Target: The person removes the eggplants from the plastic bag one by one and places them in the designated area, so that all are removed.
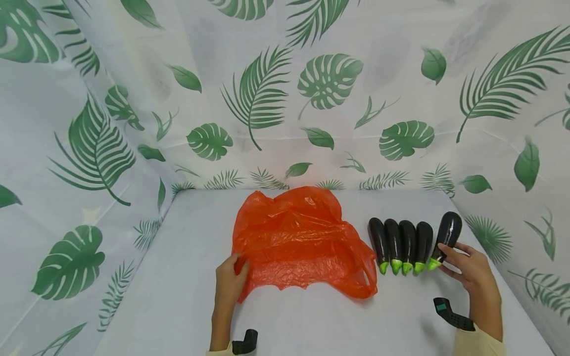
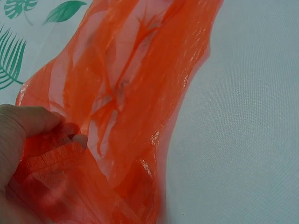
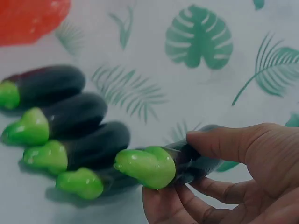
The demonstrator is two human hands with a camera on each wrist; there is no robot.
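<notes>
An orange-red plastic bag lies spread on the white table. My left hand pinches the bag's left edge between thumb and fingers; in the left wrist view the thin film covers part of those fingers. At the right, my right hand grips a dark eggplant near its green stem end. The right wrist view shows the thumb on top of this eggplant and the fingers beneath, its green cap toward the camera. Several more eggplants stand in a row between the bag and that hand.
The white table meets a leaf-printed cloth backdrop at the back and on both sides. Black wrist devices sit on both forearms. The row's leftmost eggplant is close to the bag's right edge.
</notes>
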